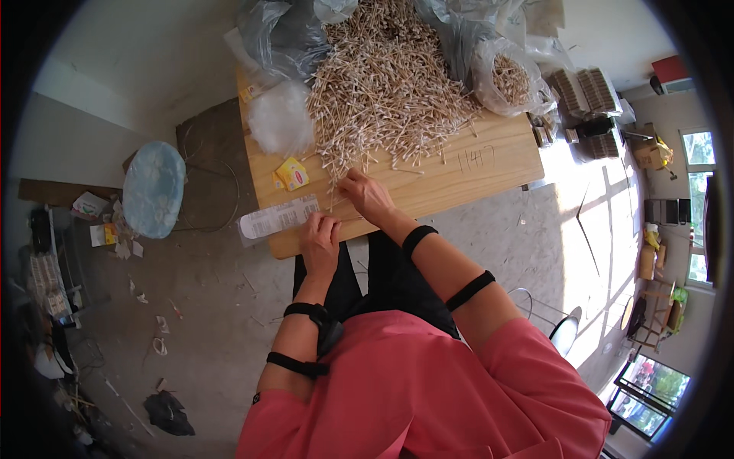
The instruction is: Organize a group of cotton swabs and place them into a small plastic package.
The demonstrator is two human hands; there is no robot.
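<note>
A pale wall (138, 57) rose behind the wooden surface (413, 191). A rounded light-blue seat (154, 191) stood left, above a grey, littered floor (222, 329). Sunlight (600, 256) brightened the floor at right, near windows (699, 187).

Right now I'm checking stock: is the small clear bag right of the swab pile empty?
Not empty: cotton swabs show inside the clear bag, its plastic bunched around them. How deep they go, I cannot tell.

Cotton swabs (386, 92) lie heaped beside clear plastic bags (287, 42) on a wooden worktop (428, 187) in what appears to be a small packing workshop. Scraps (162, 324) litter the grey floor (218, 344), while stacked packs (599, 90) and a cardboard box (646, 156) stand along the room's right side, near sunlit windows (699, 148).
</note>
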